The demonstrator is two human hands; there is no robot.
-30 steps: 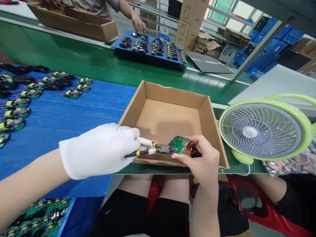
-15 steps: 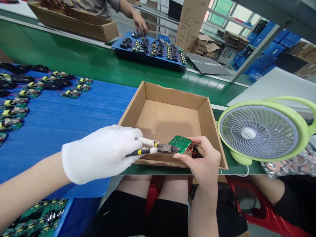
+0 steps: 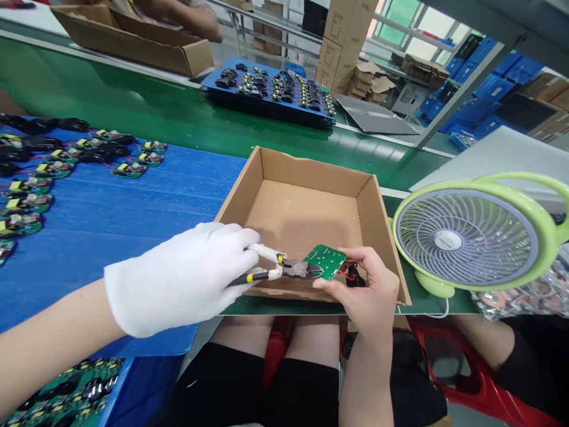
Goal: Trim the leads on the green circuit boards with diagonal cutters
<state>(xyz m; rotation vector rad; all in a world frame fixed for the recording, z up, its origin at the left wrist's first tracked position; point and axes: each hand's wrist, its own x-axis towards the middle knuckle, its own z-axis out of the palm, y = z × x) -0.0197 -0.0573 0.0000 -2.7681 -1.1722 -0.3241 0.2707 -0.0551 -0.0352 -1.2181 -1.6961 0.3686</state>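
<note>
In a white glove, my left hand (image 3: 191,273) is closed around the handles of diagonal cutters (image 3: 300,268). Their jaws are slightly parted and lie against the near left part of a green circuit board (image 3: 326,261). My bare right hand (image 3: 368,284) pinches that board by its right side, solder face up. Red wires and a black wrapped part (image 3: 354,276) hang from the board by my right fingers. Both hands are over the near side of a shallow cardboard box (image 3: 306,201), whose floor is dotted with tiny clippings.
Circuit boards with black parts (image 3: 26,201) lie on the blue sheet (image 3: 178,184) to the left. A green fan (image 3: 462,237) stands right of the box. Across the bench are a loaded blue tray (image 3: 267,89) and another person's arm (image 3: 191,21). A blue bin (image 3: 137,385) sits lower left.
The cutters' jaws have opened a little at the board, which is slightly more tilted. Across the bench, the other person's hand has left the blue tray.
</note>
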